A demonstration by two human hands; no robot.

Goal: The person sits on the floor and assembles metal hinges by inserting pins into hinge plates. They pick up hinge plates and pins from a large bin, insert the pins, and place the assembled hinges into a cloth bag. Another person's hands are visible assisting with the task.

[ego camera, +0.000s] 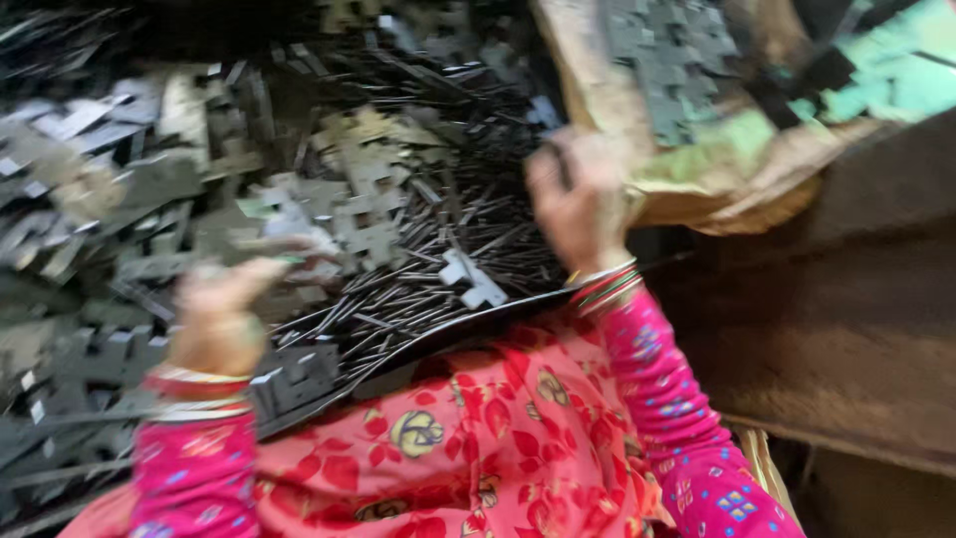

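Metal cross-shaped plates fill the sack; whether either hand grips is unclear.

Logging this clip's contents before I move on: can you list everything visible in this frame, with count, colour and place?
Notched flat metal pieces: many, uncountable in the blur, grey, heaped across the left and centre.
Thin metal rods: many, dark, piled at centre on a dark tray.
Dark tray: one, black, its edge over the lap.
Sack: one, brown and green, upper right, with more grey pieces on it.
Floral cloth: one, red-pink, bottom centre.
Bangles: several on each wrist, red, green and pale.
Left hand: over the grey pieces, lower left; grip blurred.
Right hand: raised over the rods beside the sack; grip blurred.
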